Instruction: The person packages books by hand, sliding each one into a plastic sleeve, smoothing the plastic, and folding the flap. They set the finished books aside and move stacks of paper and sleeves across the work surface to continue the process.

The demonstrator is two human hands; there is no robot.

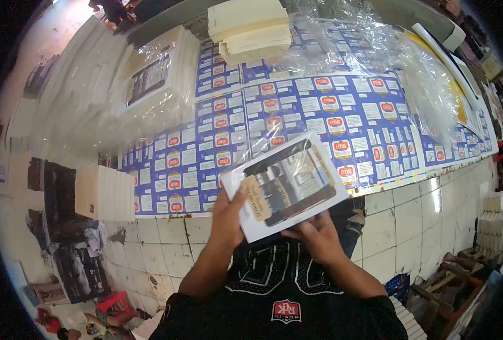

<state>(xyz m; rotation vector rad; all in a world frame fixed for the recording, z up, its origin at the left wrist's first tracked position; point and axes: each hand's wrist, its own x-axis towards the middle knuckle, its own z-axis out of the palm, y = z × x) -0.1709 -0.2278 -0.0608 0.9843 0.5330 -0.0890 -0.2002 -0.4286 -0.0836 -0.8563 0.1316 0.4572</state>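
A white-bordered book [302,187] with a dark picture on its cover is held tilted in front of my chest, over the table's near edge. Clear plastic film [263,133] covers it and sticks out past its far edge. My left hand [229,215] grips the book's left edge, thumb on top of the cover. Under the near right edge, my right hand [319,235] holds it from below; some of its fingers are hidden beneath the book.
Printed blue sheets [297,105] cover the table. At the back stand a stack of cream pages [248,28], a book pile [155,79] and wrapped stacks [76,90]. Crumpled clear film [433,85] lies right. Another stack [104,192] sits at the left edge. People [115,317] are at lower left.
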